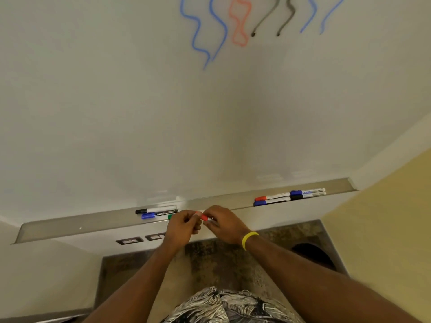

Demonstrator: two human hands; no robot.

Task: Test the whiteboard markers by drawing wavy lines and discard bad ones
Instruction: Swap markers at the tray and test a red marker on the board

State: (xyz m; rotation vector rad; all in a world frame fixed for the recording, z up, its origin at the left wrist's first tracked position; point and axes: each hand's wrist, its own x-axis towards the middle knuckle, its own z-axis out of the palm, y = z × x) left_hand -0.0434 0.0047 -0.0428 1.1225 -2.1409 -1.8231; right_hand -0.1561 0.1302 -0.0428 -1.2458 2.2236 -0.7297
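A red marker [203, 217] is held between both hands just in front of the metal marker tray [70, 226]. My left hand [183, 226] grips one end and my right hand [225, 223] pinches the other; most of the marker is hidden by fingers. The whiteboard [163, 113] above carries blue, red and black wavy lines [239, 22]. On the tray's left lie a black marker [155, 210], a blue marker [151, 215] and a green-capped one [170, 216]. At the tray's right lies a group of several markers [289, 197] with red, blue and black caps.
Wall sockets [130, 240] sit below the tray. A yellow wall [384, 229] closes the right side. A dark round bin opening [312, 254] shows on the floor at lower right. A yellow wristband is on my right wrist.
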